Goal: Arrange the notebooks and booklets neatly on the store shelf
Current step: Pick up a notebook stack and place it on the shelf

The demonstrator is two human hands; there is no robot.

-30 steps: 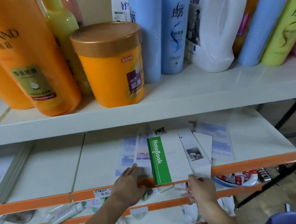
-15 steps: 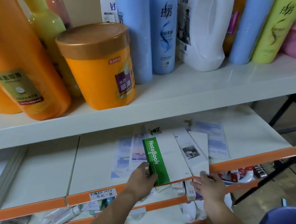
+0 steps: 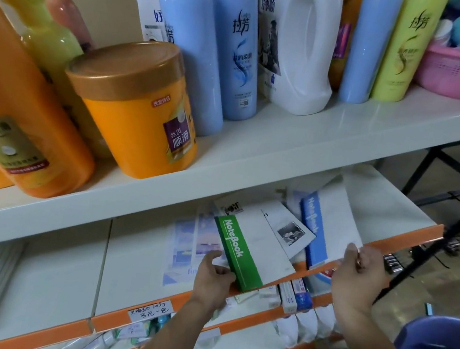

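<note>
Middle shelf (image 3: 134, 264) first: the pile at its front is not squared up yet, but it has changed. A blue-spined notebook (image 3: 332, 219) now lies on top at the right end, tilted, with its near corner at the orange lip (image 3: 392, 237). A second ago only pale booklets showed in that spot.

The green-spined notebook (image 3: 256, 247) sits where it was, in the middle of the heap. It is skewed, and its near corner pokes out over the lip. The photo booklet (image 3: 289, 231) is wedged between the two notebooks, partly under each. The pale blue booklets (image 3: 192, 237) fan out flat to the left, underneath.

Now the hands. The left hand (image 3: 213, 279) has come off the shelf edge and clasps the green spine's near end, thumb on top and fingers curled beneath. The right hand (image 3: 356, 280) has slid away from the green notebook's right corner. It sits at the blue one's near edge, fingers curled, seemingly pinching that corner.

My read: one more notebook has joined the heap, and both hands are set to swing the two covers parallel. Nothing is aligned yet, so the tidying is still in its early stages.
</note>
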